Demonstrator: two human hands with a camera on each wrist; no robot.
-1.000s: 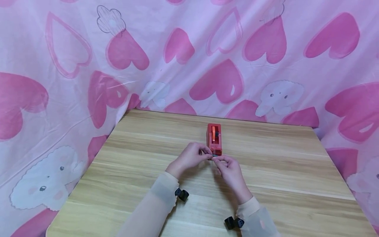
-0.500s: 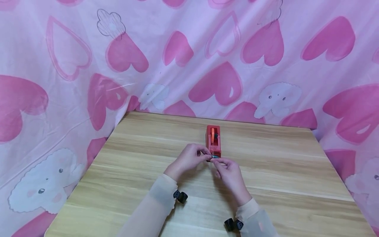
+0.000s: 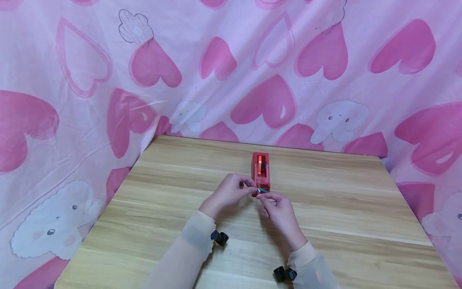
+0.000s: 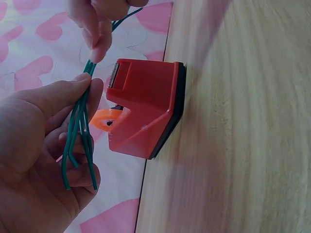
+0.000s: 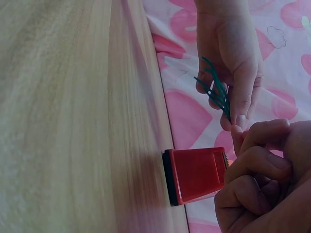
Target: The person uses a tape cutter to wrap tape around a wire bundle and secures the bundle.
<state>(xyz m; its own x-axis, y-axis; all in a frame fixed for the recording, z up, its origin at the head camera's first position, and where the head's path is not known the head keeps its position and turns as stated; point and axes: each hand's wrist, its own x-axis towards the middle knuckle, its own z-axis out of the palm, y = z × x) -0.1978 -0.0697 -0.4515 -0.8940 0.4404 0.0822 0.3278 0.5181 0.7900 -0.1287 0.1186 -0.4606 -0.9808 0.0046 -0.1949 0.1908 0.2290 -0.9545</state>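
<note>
A bundle of thin green wires (image 4: 80, 131) runs between my two hands, its loose ends spread over the left palm. My left hand (image 3: 231, 192) pinches the bundle between thumb and forefinger, as the left wrist view shows. The right hand (image 3: 283, 212) has thumb and forefinger pinched at the bundle beside the left fingertips, the other fingers curled in. More green strands stick out beyond it. Just past both hands stands a red tape dispenser (image 3: 261, 170) with an orange tape core (image 4: 107, 119) and a toothed cutting edge. Its near end overlaps the fingertips in the head view.
The wood-grain table (image 3: 343, 208) spreads around the hands and dispenser. A pink curtain (image 3: 216, 96) with hearts hangs along its back and left side. Black wrist cameras (image 3: 219, 237) sit on both sleeves.
The fingertips have drawn slightly apart, and more of the green wires shows between and beyond them. The tape dispenser stays where it was; the head view shifts a little.
</note>
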